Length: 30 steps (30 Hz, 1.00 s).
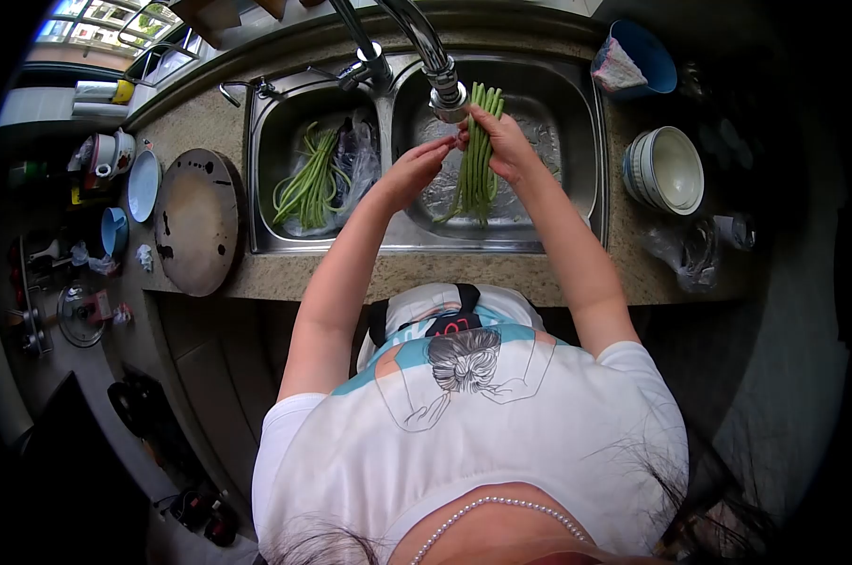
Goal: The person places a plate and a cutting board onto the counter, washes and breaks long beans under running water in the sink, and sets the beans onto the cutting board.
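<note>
A bundle of long green beans (478, 174) hangs over the right sink basin (567, 193), gripped near its upper part by my right hand (504, 141). My left hand (418, 171) is just left of the bundle, its fingers stretched toward the stems below the faucet head (448, 99); whether its fingertips touch the beans is too small to tell. More green beans (310, 184) lie in the left basin beside a clear plastic bag (358, 165).
Left of the sink are a round wooden board (198, 222), a pale blue plate (144, 185) and a blue cup (114, 231). To the right stand stacked bowls (666, 171), a blue container (647, 68) with a cloth, and a plastic bag (690, 252).
</note>
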Motion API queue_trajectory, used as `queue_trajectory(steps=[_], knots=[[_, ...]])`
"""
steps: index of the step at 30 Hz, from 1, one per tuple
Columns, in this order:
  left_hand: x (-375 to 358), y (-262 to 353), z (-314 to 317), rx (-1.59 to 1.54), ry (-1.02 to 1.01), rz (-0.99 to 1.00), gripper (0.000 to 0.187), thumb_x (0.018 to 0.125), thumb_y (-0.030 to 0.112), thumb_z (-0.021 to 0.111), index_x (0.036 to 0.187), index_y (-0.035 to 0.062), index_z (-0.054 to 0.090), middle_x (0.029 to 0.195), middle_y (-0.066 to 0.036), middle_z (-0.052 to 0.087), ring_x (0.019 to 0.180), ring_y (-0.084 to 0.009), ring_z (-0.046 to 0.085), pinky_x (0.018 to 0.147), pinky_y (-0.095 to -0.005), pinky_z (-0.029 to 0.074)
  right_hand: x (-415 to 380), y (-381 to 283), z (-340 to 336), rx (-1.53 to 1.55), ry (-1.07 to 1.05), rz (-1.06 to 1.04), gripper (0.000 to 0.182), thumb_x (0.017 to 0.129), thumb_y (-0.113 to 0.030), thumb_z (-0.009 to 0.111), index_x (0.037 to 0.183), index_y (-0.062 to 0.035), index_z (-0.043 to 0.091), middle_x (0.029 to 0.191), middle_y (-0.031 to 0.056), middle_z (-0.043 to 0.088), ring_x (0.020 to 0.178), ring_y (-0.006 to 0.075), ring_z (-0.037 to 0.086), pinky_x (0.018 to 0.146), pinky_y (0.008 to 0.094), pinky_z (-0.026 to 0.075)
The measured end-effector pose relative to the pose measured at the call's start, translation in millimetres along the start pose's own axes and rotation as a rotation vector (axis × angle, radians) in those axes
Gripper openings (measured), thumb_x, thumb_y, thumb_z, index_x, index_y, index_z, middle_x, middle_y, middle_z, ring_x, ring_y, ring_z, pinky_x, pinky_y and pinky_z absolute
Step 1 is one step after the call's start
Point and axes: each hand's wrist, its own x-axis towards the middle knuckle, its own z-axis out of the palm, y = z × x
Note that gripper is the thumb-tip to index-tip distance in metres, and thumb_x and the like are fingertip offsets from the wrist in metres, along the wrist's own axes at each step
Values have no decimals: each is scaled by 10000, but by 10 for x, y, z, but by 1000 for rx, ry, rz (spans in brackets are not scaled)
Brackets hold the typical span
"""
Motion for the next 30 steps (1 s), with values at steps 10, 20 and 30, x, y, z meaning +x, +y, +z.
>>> queue_trajectory(steps=[10, 20, 30], knots=[[-86, -259, 513, -172, 227, -23, 252, 861, 289, 577, 847, 52, 491, 586, -26, 461, 488, -122, 444, 456, -268, 376, 392, 293, -94, 34, 35, 63, 273, 782, -2, 435, 1035, 72, 505, 978, 190, 585, 867, 302, 614, 781, 394, 518], [-303, -277, 303, -289, 179, -187, 276, 872, 312, 558, 799, 60, 473, 583, -15, 444, 483, -111, 418, 463, -262, 369, 306, 420, 1, -52, -21, 337, 272, 825, 27, 519, 1093, 37, 477, 1037, 204, 580, 963, 310, 589, 861, 433, 481], [-580, -338, 319, -319, 127, -176, 275, 878, 310, 552, 805, 58, 467, 553, -21, 427, 447, -113, 384, 447, -257, 346, 622, 323, -604, 461, 288, 137, 378, 924, -281, 431, 1147, 24, 460, 1115, 187, 551, 1060, 290, 532, 927, 435, 425]])
